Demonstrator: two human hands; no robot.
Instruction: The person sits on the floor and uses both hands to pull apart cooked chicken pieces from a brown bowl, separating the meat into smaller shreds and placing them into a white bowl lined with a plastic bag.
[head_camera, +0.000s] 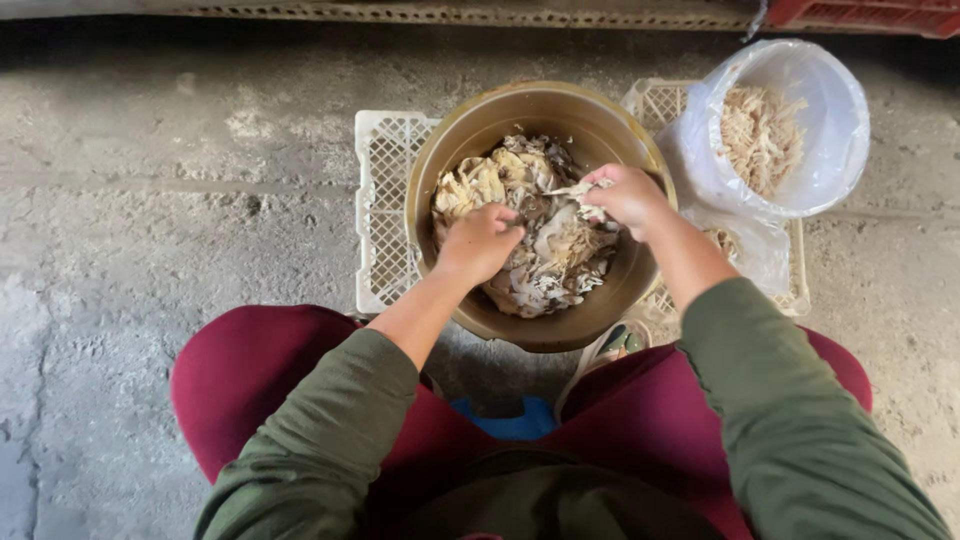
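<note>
A large brass-coloured metal bowl (608, 128) sits on a white plastic crate and holds a heap of pale, stringy, torn pieces (550, 262). My left hand (478, 240) is down in the heap, fingers curled into the pieces. My right hand (627, 194) is over the bowl's right side, pinching a pale strip (580, 189) between its fingers. Both sleeves are olive green.
The white lattice crate (383, 200) lies flat on a rough concrete floor. At the upper right, a bucket lined with a clear plastic bag (830, 130) holds fine pale shreds (760, 130). My knees in dark red trousers flank the bowl; a sandal shows below it.
</note>
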